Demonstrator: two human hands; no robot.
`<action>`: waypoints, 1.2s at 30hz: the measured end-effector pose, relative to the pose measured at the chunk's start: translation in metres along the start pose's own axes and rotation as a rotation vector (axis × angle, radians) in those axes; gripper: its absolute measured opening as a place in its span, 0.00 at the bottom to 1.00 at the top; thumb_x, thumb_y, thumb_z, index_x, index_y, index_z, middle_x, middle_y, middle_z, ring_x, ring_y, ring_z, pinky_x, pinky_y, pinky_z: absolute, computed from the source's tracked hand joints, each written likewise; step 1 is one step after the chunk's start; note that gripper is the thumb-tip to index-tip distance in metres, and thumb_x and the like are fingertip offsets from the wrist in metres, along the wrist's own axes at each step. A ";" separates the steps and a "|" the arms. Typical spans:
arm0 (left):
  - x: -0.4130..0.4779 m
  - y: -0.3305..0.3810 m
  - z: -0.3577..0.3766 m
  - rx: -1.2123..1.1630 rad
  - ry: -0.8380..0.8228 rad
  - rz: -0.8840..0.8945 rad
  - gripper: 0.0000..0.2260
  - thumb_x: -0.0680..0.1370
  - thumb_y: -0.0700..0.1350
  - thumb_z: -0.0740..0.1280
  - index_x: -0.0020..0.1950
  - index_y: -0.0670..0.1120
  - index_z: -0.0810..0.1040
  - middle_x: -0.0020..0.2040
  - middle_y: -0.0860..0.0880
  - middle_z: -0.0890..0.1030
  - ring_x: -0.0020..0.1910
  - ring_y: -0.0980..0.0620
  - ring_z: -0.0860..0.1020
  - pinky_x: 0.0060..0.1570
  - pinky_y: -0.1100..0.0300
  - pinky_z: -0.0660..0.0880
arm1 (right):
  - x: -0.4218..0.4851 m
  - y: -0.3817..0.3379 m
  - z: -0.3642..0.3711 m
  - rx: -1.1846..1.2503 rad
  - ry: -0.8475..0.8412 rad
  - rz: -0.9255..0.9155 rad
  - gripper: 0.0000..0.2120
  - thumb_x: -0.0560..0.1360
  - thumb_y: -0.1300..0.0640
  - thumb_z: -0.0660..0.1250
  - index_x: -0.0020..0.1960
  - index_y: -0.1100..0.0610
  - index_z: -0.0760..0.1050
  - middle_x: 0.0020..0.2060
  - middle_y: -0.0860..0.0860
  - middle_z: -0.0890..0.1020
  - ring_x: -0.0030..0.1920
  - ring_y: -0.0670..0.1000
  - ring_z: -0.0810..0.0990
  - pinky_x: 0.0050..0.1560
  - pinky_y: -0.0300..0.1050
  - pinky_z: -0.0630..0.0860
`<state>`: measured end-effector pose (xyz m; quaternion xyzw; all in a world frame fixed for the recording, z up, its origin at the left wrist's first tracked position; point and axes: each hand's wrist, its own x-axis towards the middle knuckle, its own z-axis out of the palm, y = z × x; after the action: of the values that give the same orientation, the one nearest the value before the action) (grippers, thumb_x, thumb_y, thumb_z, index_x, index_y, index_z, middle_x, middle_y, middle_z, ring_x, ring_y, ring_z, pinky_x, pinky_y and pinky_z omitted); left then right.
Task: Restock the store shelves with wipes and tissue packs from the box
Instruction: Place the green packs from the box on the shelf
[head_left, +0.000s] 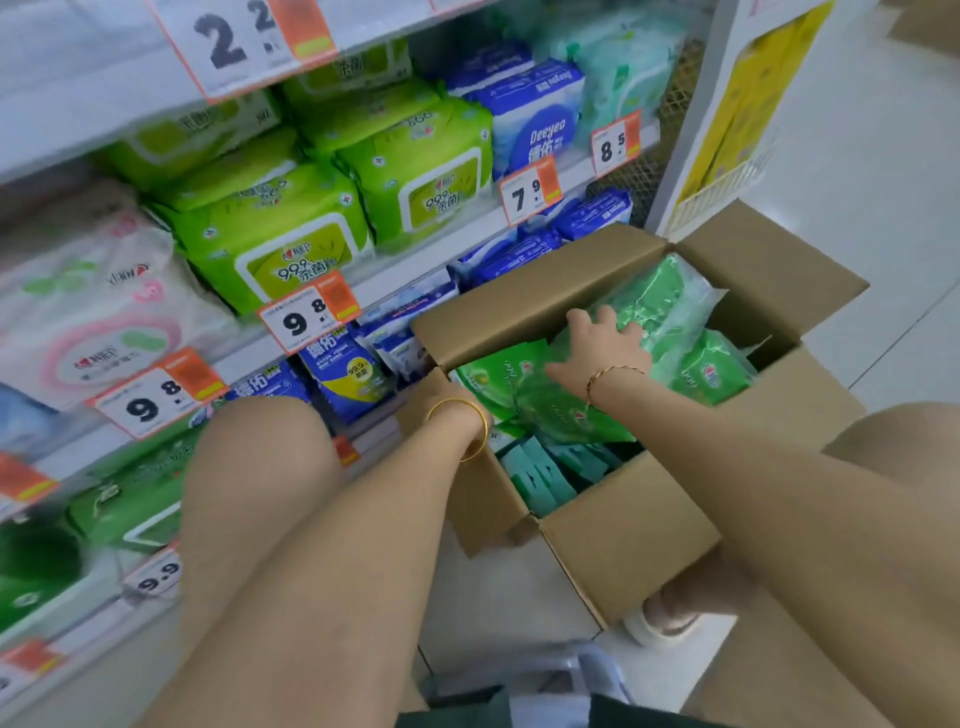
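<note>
The cardboard box stands on the floor just beside the shelves, all its flaps folded out. Inside it lie green wipes packs. One bundle of them in clear wrap leans at the far right corner, and flat teal packs stand on end near the front edge.

The right hand is inside the box, palm down on the wrapped green bundle. Its fingers bend over the upper edge of the bundle and the thumb spreads to the left, so it grips the bundle. A thin bracelet is on this wrist.

The left hand reaches the near left corner of the box under the left flap. Only its base and a gold bangle show, so I cannot tell how open it is or what it holds.

On the shelves stand light green packs, blue packs and price tags along the front edges.
</note>
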<state>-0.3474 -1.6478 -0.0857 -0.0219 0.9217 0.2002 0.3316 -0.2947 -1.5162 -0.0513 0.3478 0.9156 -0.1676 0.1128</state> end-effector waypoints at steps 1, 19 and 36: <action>0.007 -0.002 0.001 -0.074 -0.047 -0.043 0.27 0.76 0.40 0.66 0.72 0.39 0.59 0.55 0.39 0.75 0.55 0.40 0.79 0.52 0.46 0.79 | 0.003 -0.004 0.002 -0.035 0.017 0.010 0.26 0.72 0.45 0.67 0.64 0.53 0.63 0.65 0.56 0.64 0.64 0.64 0.63 0.58 0.63 0.72; 0.058 -0.088 -0.030 -0.305 -0.059 -0.113 0.33 0.67 0.37 0.70 0.69 0.43 0.59 0.63 0.40 0.71 0.60 0.36 0.74 0.56 0.41 0.76 | -0.022 -0.079 0.027 -0.052 0.027 -0.122 0.26 0.73 0.49 0.67 0.67 0.53 0.61 0.66 0.54 0.65 0.63 0.62 0.64 0.43 0.50 0.71; -0.014 0.000 -0.063 0.108 -0.141 0.666 0.30 0.76 0.58 0.63 0.72 0.44 0.63 0.71 0.46 0.67 0.68 0.47 0.69 0.63 0.57 0.67 | 0.023 -0.032 -0.021 0.305 0.030 -0.137 0.26 0.75 0.69 0.56 0.71 0.57 0.63 0.67 0.59 0.69 0.58 0.61 0.76 0.53 0.58 0.78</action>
<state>-0.3748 -1.6729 -0.0329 0.3117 0.8623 0.2494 0.3116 -0.3355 -1.5171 -0.0326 0.3002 0.9026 -0.3067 0.0331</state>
